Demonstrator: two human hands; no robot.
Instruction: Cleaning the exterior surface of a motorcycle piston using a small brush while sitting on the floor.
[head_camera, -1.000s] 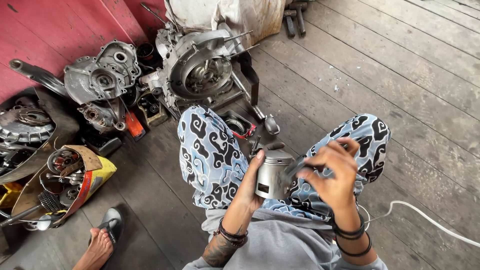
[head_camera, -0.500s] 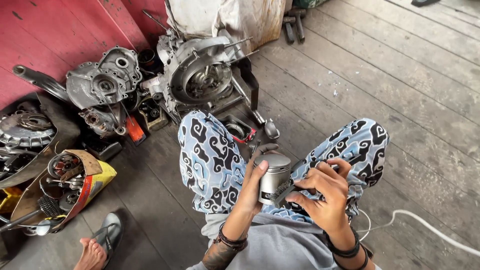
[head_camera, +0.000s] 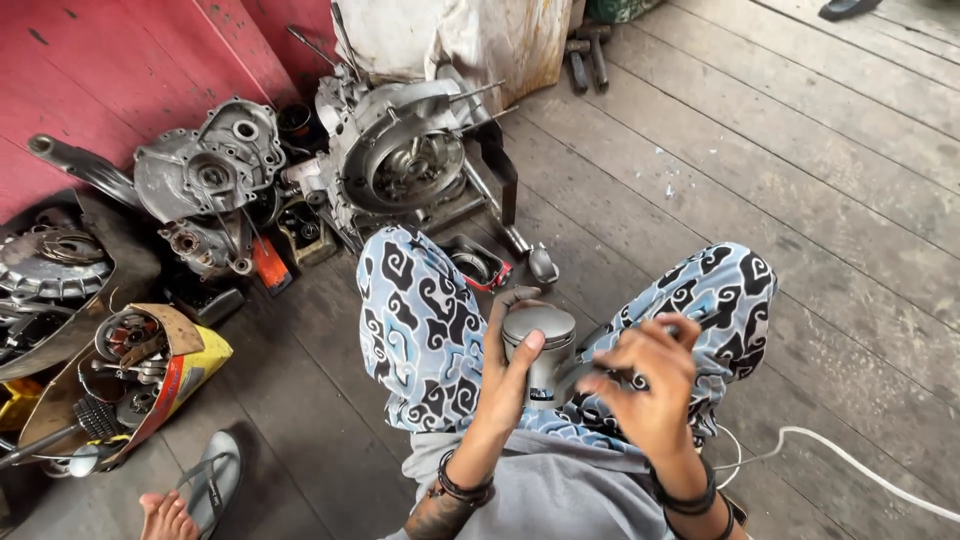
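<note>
Closest to the camera, the left hand (head_camera: 508, 375) is wrapped around a dull grey metal piston (head_camera: 541, 352), a short cylinder with a flat, smooth crown, thumb pressed on the rim and fingers curled behind the skirt, so the piston sits upright between the knees. The right hand (head_camera: 640, 385) is blurred just beside it, fingers pinched on a thin dark tool (head_camera: 585, 362) whose tip touches the piston's side; what kind of tool it is cannot be told. Dark bands ring both wrists above a grey shirt. The legs wear soft cloth trousers (head_camera: 415, 320) printed with black swirling cloud shapes on blue and white. To the lower left a bare foot in a grey sandal (head_camera: 210, 490) rests on the worn grey wooden floor (head_camera: 800, 200), whose wide planks are scuffed and dusty, and a white cable (head_camera: 860, 470) curves along the lower right. Further left a yellow sack (head_camera: 190, 375) holds greasy gears and round parts. Beyond the knees lies a small red-edged tray (head_camera: 478, 265), then a large cast aluminium engine case (head_camera: 400, 160) with a round open housing, and a second grimy case (head_camera: 205, 175) beside it against the red wall (head_camera: 130, 60). Compared with a second ago, the piston is held a little higher and more upright, the right hand has dropped from above it to its side, and the view has tilted slightly so the engine parts sit lower in frame.
</note>
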